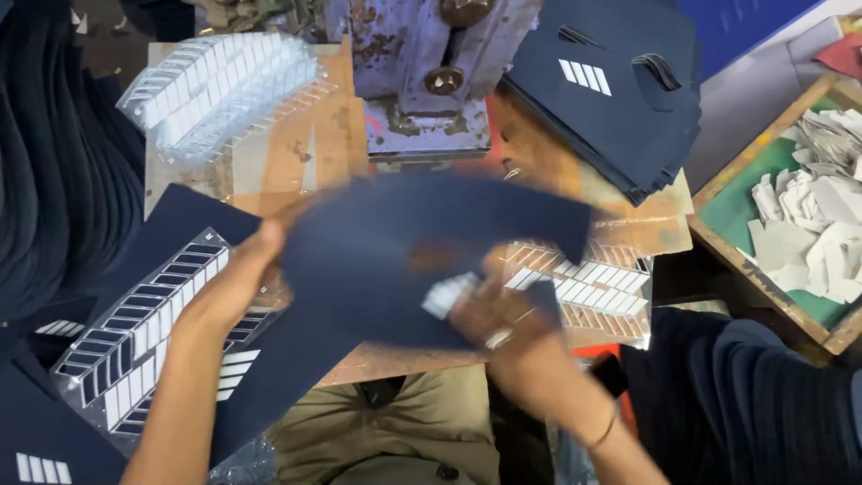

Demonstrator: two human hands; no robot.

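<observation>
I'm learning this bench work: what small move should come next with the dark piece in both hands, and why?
Probably lay the curved navy fabric piece flat on the wooden table. Both the left hand and right hand hold it in the air, blurred, with a white striped patch at the right fingers.

Both hands, left hand (235,274) and right hand (498,319), grip a curved navy fabric piece (404,256) (blurred) above a wooden bench (314,144) bearing clear sticker sheets (220,90).
</observation>
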